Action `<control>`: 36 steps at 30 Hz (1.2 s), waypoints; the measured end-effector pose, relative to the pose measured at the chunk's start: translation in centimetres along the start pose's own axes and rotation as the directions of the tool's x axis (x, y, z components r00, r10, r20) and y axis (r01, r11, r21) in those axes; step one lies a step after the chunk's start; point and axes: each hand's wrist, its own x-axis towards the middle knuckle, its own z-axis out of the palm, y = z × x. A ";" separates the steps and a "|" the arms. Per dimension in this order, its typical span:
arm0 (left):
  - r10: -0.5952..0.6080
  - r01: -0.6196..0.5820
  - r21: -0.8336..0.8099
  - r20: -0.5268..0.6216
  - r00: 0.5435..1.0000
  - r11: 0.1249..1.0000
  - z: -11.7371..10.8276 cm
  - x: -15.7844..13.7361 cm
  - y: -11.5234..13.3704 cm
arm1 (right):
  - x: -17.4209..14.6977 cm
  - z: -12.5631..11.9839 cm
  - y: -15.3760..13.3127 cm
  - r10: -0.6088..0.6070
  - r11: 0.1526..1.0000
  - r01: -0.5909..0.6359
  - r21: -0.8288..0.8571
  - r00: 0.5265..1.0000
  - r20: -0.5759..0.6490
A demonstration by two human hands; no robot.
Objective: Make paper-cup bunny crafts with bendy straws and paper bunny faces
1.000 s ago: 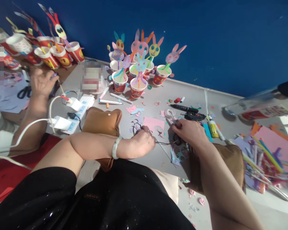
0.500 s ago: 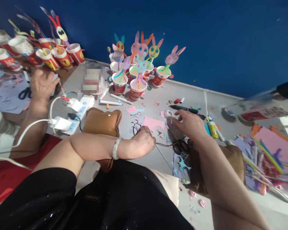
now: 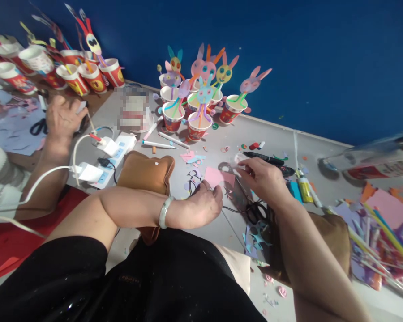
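My right hand (image 3: 262, 179) has thumb and fingers pinched on a pale roll (image 3: 239, 159), blurred at the fingertips. My left hand (image 3: 203, 205) is curled; I cannot tell whether it grips anything. Pink paper (image 3: 218, 176) lies just beyond my left fingers, scissors (image 3: 255, 212) nearer me than my right hand. Beyond both hands stand red-and-white paper cups; the front cup (image 3: 199, 129) holds straws topped by a blue paper rabbit (image 3: 205, 93). Well left of my hands stand more cups, one (image 3: 112, 74) with a yellow badge. A clear container (image 3: 378, 163), well right, has a red label too blurred to read.
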 end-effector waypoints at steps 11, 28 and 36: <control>0.205 -0.186 -0.102 0.232 0.951 0.977 1.2 1.7 4.1 | -0.7 2.5 -2.7 -0.263 0.952 0.294 -0.082 0.927 0.266; 0.155 -0.147 -0.062 0.166 0.974 0.987 1.9 1.3 4.6 | -0.8 2.1 -1.0 -0.156 0.938 0.126 0.324 0.985 0.069; 0.154 -0.148 -0.050 0.168 0.974 0.988 1.0 1.3 4.2 | -0.4 3.3 -1.8 -0.139 0.936 0.104 0.337 0.987 0.084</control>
